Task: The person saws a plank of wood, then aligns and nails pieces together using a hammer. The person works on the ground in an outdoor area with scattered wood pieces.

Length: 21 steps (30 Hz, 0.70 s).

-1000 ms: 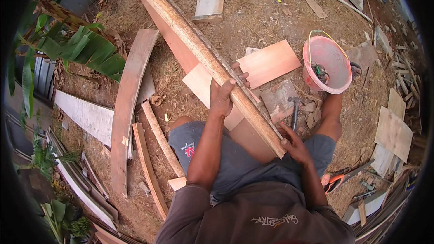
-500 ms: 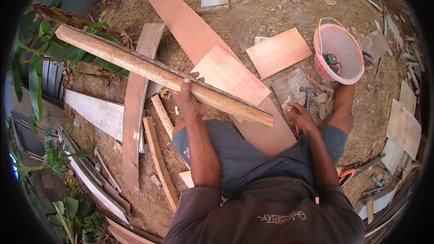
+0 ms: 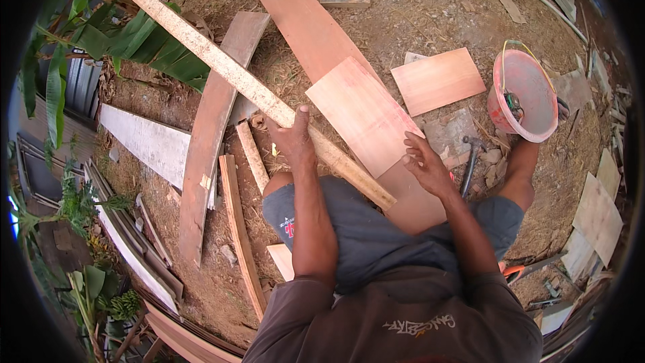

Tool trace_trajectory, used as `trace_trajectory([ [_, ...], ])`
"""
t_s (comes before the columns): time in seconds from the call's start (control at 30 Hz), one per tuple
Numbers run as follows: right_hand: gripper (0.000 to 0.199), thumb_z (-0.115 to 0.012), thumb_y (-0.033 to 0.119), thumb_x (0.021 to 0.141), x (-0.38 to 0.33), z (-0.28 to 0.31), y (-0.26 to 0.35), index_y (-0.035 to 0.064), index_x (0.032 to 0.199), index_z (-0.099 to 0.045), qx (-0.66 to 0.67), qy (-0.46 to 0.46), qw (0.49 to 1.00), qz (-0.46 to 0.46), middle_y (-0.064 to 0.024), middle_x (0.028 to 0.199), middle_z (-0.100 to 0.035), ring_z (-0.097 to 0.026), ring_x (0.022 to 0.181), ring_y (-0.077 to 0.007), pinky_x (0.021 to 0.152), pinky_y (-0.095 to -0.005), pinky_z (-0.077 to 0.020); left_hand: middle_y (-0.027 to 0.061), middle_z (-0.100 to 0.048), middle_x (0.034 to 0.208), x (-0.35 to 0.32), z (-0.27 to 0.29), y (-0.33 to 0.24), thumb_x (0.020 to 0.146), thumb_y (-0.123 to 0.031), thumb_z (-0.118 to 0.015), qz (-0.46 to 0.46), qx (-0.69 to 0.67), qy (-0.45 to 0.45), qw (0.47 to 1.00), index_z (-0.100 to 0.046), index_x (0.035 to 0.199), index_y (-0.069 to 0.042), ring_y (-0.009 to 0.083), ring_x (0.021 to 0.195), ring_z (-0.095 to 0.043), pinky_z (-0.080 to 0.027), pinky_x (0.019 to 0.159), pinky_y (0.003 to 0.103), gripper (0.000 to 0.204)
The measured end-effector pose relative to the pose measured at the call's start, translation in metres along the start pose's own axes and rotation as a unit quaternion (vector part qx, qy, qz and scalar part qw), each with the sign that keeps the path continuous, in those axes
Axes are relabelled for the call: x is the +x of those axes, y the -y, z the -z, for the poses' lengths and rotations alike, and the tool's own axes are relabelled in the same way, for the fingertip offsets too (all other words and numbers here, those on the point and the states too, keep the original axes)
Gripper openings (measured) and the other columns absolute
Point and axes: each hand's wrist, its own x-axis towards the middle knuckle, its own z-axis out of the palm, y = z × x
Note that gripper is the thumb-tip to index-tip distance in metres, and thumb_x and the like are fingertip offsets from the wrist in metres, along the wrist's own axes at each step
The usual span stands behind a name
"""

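Note:
My left hand (image 3: 293, 136) grips a long pale wooden batten (image 3: 222, 67) near its lower third; the batten runs from the upper left down to my lap. My right hand (image 3: 424, 163) hovers open, fingers spread, just right of the batten's near end, above a reddish plywood sheet (image 3: 363, 114) that lies across a long curved reddish plank (image 3: 295, 13). I sit on the ground in grey shorts, knees apart.
A pink bucket (image 3: 531, 70) with tools stands at the right by my foot, a hammer (image 3: 468, 161) beside my right knee. Another plywood square (image 3: 438, 79), brown planks (image 3: 208, 134), thin slats (image 3: 240, 235), a white board (image 3: 144, 141) and banana leaves (image 3: 134, 40) surround me.
The batten has swung from pointing up-right, across to the left, and now points upper left. My right hand has let go of its end and opened.

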Motion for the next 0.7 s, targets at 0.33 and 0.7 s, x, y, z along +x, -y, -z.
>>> trace_trajectory([
  [0.33, 0.100, -0.081, 0.048, 0.086, -0.056, -0.048, 0.018, 0.0039, 0.160, -0.029, -0.005, 0.125, 0.991, 0.047, -0.0300, 0.147, -0.050, -0.050, 0.139, -0.0413, 0.114, -0.0463, -0.0401, 0.0171, -0.062, 0.125, -0.015, -0.031, 0.009, 0.082, -0.025, -0.082, 0.100, -0.216, 0.182, 0.954, -0.049, 0.137, 0.005, 0.0221, 0.098, -0.067, -0.063, 0.077, 0.038, 0.070],
  [0.7, 0.115, -0.086, 0.045, 0.078, -0.073, -0.026, 0.002, 0.0027, 0.162, -0.020, -0.125, -0.065, 0.982, 0.129, -0.0324, 0.148, -0.047, -0.049, 0.138, -0.0471, 0.113, -0.0499, -0.0410, 0.0228, -0.039, 0.160, -0.074, -0.086, -0.027, 0.074, -0.019, -0.085, 0.187, -0.286, 0.401, 0.850, -0.024, 0.158, 0.003, 0.0410, 0.149, -0.040, -0.040, 0.120, 0.054, 0.106],
])
